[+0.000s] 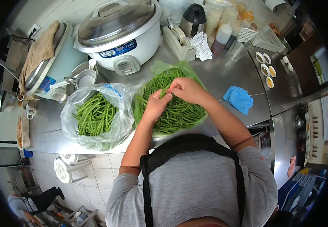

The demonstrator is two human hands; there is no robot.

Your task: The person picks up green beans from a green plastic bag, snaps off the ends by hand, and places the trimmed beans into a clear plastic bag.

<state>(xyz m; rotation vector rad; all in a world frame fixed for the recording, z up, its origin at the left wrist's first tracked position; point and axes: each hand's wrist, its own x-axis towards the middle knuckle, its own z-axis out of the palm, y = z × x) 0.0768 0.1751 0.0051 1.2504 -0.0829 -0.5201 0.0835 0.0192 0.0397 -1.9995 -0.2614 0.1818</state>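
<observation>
Both my hands meet above a green plastic bag heaped with long green beans. My left hand is closed around a few green beans, thumb on top. Fingers pinched, my right hand touches the tip of the same beans just beside the left thumb. To the left stands a clear plastic bag, open at the top, with shorter pieces of green bean inside.
Behind the bags are a large rice cooker, a metal pot and a tape dispenser. A blue cloth lies at right, near small sauce dishes. White stools stand below the counter; another person is at lower left.
</observation>
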